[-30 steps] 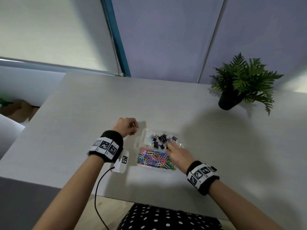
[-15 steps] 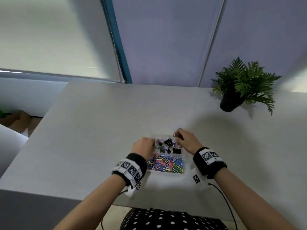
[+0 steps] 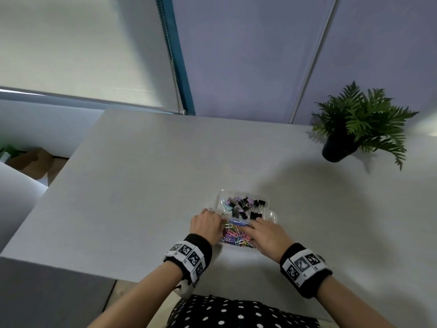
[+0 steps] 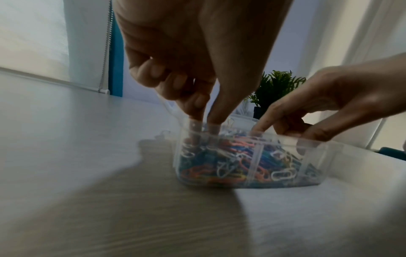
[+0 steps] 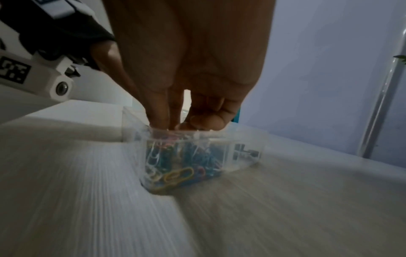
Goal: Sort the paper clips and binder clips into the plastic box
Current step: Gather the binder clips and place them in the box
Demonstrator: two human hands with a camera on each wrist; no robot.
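A clear plastic box (image 3: 272, 214) stands on the table near the front edge. Black and pastel binder clips (image 3: 246, 205) fill its far compartment and coloured paper clips (image 3: 233, 235) fill the near one. My left hand (image 3: 220, 224) dips into the left end of the near compartment. In the left wrist view its thumb and forefinger (image 4: 203, 128) pinch together among the paper clips (image 4: 230, 161). My right hand (image 3: 253, 227) reaches into the same compartment from the right. Its fingertips (image 5: 158, 121) go below the rim of the box (image 5: 246, 139), and what they hold is hidden.
A potted fern (image 3: 354, 131) stands at the back right of the table (image 3: 142, 185). The table's front edge runs just below my wrists and its left edge drops to the floor, where a cardboard box (image 3: 30, 159) lies. A window blind and a wall close off the back.
My left hand came from the table left of the box into the paper clip compartment. My right hand drew back from the binder clips to the paper clips.
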